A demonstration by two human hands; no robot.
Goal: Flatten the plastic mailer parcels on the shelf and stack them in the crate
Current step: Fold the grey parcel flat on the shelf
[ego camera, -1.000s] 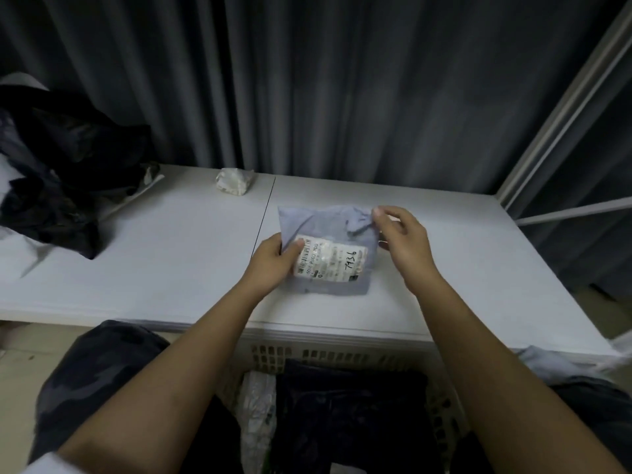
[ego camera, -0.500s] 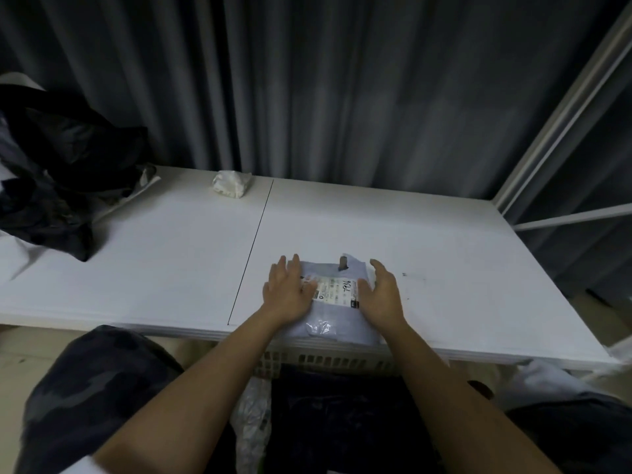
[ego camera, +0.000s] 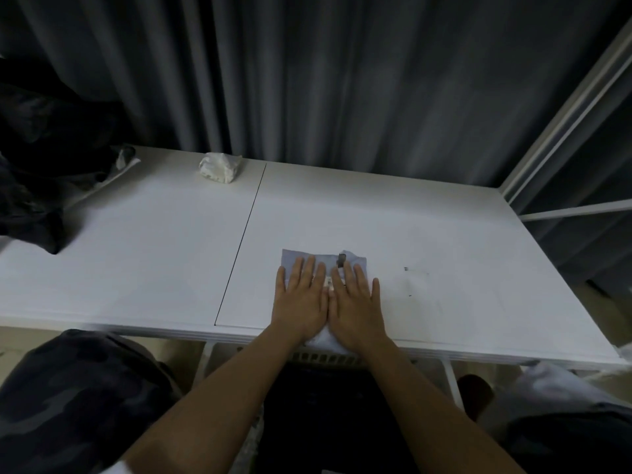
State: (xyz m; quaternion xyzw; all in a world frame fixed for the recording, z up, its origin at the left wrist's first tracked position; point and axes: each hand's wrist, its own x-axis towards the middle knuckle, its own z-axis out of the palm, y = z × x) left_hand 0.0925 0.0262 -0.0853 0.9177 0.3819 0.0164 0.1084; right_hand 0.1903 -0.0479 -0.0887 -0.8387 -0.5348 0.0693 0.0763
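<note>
The pale blue mailer parcel (ego camera: 324,262) lay on the white shelf (ego camera: 427,241), close to its front edge. The left hand (ego camera: 301,299) and the right hand (ego camera: 355,302) pressed on it side by side, fingers straight and flat (nothing was gripped). A crumpled white packet (ego camera: 219,167) stood well apart at the back, and dark bags (ego camera: 41,172) lay at the left end.

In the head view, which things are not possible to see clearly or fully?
- Label on the mailer: covered by the left hand and right hand; text unreadable.
- Crate: mostly hidden under the shelf and behind the arms; contents too dark to tell.
- Dark pile: cut off by the left edge.
- White wad: too small to identify.
</note>
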